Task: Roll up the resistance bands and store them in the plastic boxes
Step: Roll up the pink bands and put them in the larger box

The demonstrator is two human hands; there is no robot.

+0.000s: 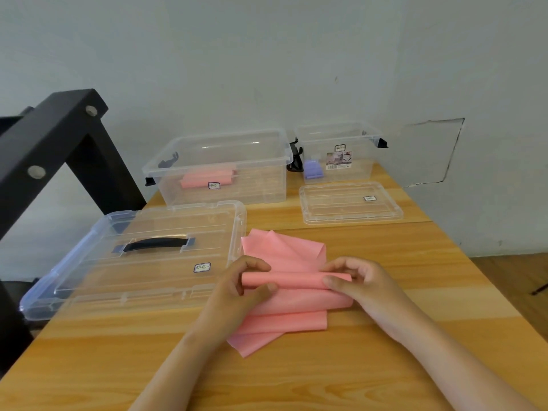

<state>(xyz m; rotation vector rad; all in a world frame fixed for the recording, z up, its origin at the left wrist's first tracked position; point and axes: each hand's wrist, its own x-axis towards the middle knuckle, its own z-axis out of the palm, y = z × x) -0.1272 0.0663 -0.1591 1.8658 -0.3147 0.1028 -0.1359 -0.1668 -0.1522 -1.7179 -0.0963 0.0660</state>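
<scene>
Two bare forearms reach in from the near edge of the table (385,366), and both hands meet on a pink band (284,318) lying in loose, crumpled folds at the middle of the wood. The left hand (240,281) curls its fingers over the left end of a roll (296,278) formed across the band, thumb pressed in from the near side. The right hand (358,280) pinches the right end the same way, fingers bent over the top and thumb along the near side (so both hands are closed on the roll, not spread). Unrolled band fans out beyond the roll toward the wall and also trails toward the camera, one corner lying under the left wrist. Just left of the band a big lid (142,271) with a black handle (155,244) lies flat, its near corner hanging over the table's left edge. Behind it stands the open big box (221,143), holding a rolled pink band (204,179) on its floor. To the right, by the wall (267,54), the open small box (338,134) holds a purple roll (312,169), and its small lid (350,203) lies flat in front of it. A black frame (59,137) rises at far left.
</scene>
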